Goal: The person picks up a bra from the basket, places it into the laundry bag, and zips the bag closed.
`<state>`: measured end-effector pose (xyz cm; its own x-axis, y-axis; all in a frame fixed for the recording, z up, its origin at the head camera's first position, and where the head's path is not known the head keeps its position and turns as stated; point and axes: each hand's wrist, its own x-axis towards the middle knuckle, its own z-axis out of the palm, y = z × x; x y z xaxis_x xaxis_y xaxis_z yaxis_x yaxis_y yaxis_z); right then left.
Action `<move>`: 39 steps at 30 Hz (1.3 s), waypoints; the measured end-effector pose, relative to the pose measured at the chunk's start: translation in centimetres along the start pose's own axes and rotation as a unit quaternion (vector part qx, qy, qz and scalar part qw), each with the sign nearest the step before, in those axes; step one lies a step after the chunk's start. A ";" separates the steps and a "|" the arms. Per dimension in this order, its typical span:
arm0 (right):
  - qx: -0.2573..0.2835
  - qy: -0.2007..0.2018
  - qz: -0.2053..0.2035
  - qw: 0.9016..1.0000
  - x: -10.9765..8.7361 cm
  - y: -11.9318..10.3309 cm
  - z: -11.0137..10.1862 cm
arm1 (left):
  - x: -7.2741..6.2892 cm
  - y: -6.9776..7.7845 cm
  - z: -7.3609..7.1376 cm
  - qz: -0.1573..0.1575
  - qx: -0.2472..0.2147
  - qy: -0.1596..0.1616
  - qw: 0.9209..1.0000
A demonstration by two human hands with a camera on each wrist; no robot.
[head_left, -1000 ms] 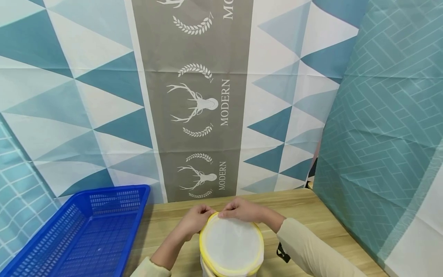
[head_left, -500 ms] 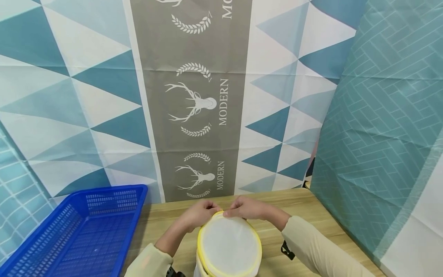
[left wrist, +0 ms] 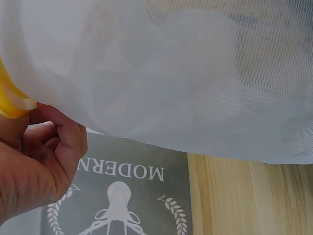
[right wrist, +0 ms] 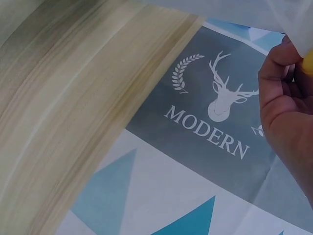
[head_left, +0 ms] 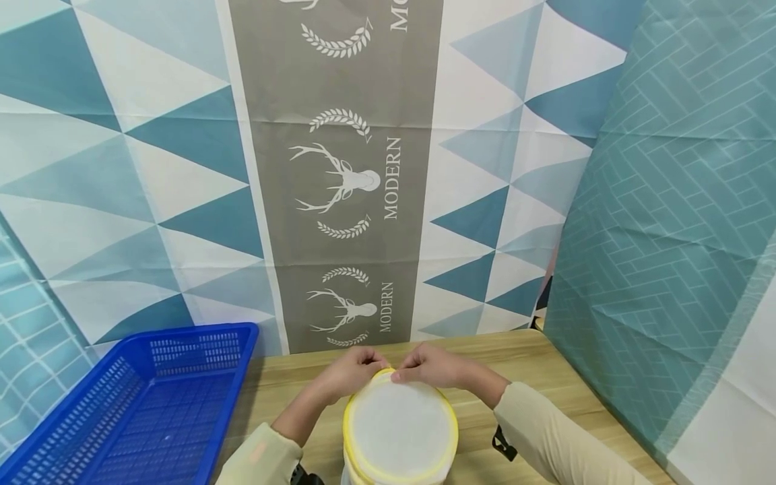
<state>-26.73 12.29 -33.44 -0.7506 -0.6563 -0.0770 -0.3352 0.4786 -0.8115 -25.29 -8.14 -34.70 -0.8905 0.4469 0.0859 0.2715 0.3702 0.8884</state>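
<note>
A round white mesh laundry bag with yellow trim stands at the table's near side, its flat top facing up. At the far edge of that top, my left hand pinches the yellow rim between thumb and fingers. Close beside it, my right hand grips the same edge, thumb on top. In the left wrist view, the bag's mesh wall fills the upper part, and the fingers curl at the yellow trim. The right wrist view shows curled fingers at a bit of yellow trim. What lies between the fingertips is hidden.
A blue perforated plastic basket stands to the left of the bag. Under everything is a wood-grain table. Behind it hangs a patterned cloth, and a green sheet borders the right side.
Both hands have shifted slightly to the right along the far rim, then stayed nearly still. The bag sits a little further left in the head view.
</note>
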 end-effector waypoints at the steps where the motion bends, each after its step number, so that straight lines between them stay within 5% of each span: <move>1: -0.001 0.002 0.000 1.000 0.0 0.1 0.0 | 0.0 0.0 0.0 0.001 0.001 0.002 1.000; 39: 0.008 0.021 -0.007 1.000 -0.1 0.3 0.7 | -1.1 0.1 0.2 0.004 -0.015 0.038 0.999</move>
<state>-26.33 12.13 -34.05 -0.7697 -0.6370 -0.0417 -0.3367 0.4606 -0.8213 -24.21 -8.45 -34.83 -0.9140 0.3859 0.1251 0.2680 0.3429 0.9003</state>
